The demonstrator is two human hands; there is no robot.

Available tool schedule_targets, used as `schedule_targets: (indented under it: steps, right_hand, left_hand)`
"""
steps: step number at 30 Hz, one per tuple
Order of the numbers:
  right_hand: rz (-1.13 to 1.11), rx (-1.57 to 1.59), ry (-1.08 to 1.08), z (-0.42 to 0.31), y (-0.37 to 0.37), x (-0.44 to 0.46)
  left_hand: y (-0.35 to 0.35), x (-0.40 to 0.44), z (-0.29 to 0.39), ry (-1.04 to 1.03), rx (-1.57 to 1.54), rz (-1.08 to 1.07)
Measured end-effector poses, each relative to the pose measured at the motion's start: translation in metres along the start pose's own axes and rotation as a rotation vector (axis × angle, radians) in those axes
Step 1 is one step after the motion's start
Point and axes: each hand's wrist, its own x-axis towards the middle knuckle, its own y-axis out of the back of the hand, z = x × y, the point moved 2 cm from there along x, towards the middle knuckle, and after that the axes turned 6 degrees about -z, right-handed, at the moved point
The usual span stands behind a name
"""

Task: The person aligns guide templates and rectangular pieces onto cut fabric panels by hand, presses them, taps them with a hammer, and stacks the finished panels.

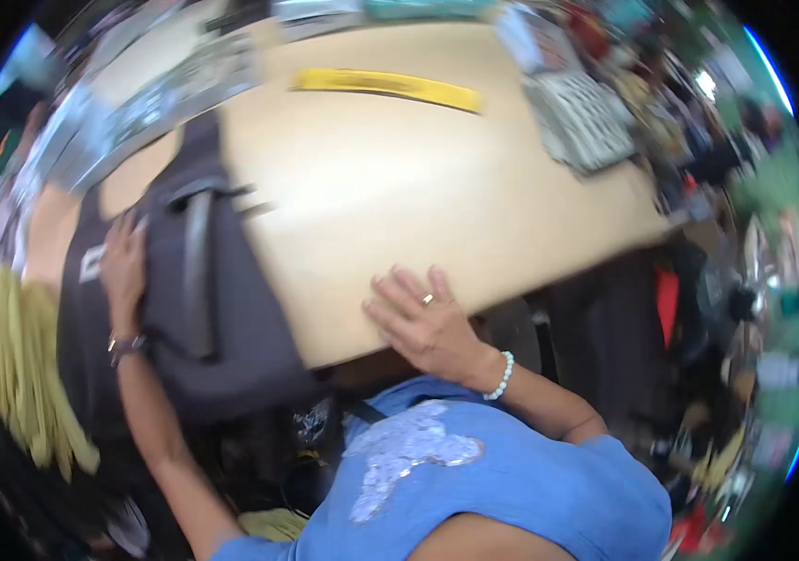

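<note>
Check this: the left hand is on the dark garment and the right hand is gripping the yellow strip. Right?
Not quite. In the head view, the right hand is palm down over the tabletop, not gripping the yellow strip, which lies apart, farther back. The left hand is indeed on the dark garment.

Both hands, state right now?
Left hand: open, fingers extended on the dark garment, no grip visible.
Right hand: open, fingers spread at the tabletop's near edge, holding nothing.
</note>
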Motion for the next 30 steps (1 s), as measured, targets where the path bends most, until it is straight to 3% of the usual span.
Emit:
schedule_targets:
  steps: [1, 4, 5, 7, 8, 10, 11, 13, 14, 16, 18, 23, 28, 30]
  right_hand:
    - [0.056, 0.009, -0.148, 0.018, 0.005, -0.023]
    - [0.257, -0.154, -0.556, 0.076, 0.006, -0.099]
    - [0.362, -0.172, -0.736, 0.096, 0.006, -0.126]
    - [0.531, -0.173, -1.063, 0.137, -0.003, -0.176]
    - [0.597, -0.161, -1.214, 0.162, -0.010, -0.201]
    - [0.497, -0.226, -1.336, 0.204, -0.023, -0.237]
    - [0.441, -0.255, -1.395, 0.218, -0.028, -0.249]
    - [0.391, -0.279, -1.360, 0.241, -0.030, -0.257]
    - [0.365, -0.290, -1.338, 0.251, -0.032, -0.259]
    - [0.405, -0.276, -1.295, 0.260, -0.033, -0.252]
    - [0.394, -0.246, -1.266, 0.269, -0.046, -0.250]
    - [0.407, -0.219, -1.296, 0.268, -0.047, -0.249]
    - [0.474, -0.180, -1.288, 0.280, -0.057, -0.259]
    - [0.674, 0.067, -1.316, 0.288, -0.050, -0.266]
  left_hand:
    - [-0.010, 0.004, -0.019, -0.163, 0.082, 0.000]
    - [-0.023, 0.010, -0.049, -0.270, 0.202, -0.082]
    - [-0.026, 0.014, -0.056, -0.143, 0.004, -0.106]
    - [-0.036, 0.020, -0.088, -0.169, 0.162, -0.158]
    - [-0.023, 0.019, -0.064, -0.094, 0.265, -0.115]
    - [0.023, 0.004, 0.000, 0.070, 0.466, -0.019]
    - [0.027, 0.006, 0.004, 0.038, 0.491, 0.027]
    - [0.040, 0.003, 0.020, -0.011, 0.542, 0.120]
    - [0.044, 0.000, 0.029, -0.030, 0.414, 0.143]
    - [0.068, -0.027, 0.113, -0.069, 0.159, 0.186]
    - [0.073, -0.051, 0.170, -0.135, 0.094, 0.171]
    - [0.064, -0.095, 0.269, -0.195, -0.177, 0.054]
    - [0.038, -0.108, 0.319, -0.248, -0.531, -0.075]
    - [0.032, -0.113, 0.339, -0.261, -0.567, -0.151]
